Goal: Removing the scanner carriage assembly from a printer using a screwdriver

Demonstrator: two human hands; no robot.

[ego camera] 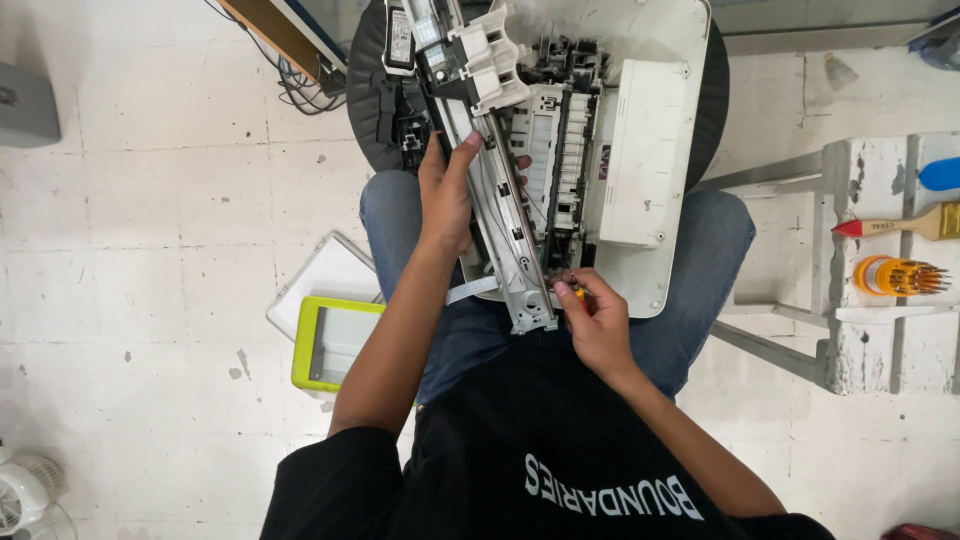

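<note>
Metal rail (pixel 515 230) under left hand (pixel 445 195); screwdriver (pixel 577 292) in right hand (pixel 598 322).

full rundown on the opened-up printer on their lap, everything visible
The printer is white plastic with its cover off, lying across the person's jeans-clad knees. Exposed inside: black and white plastic rollers and guides and a long grey metal rail running diagonally. The left hand grips the rail's upper part; the right hand holds a small yellow-handled tool at its lower end. A white flat cable hangs out underneath.
</note>
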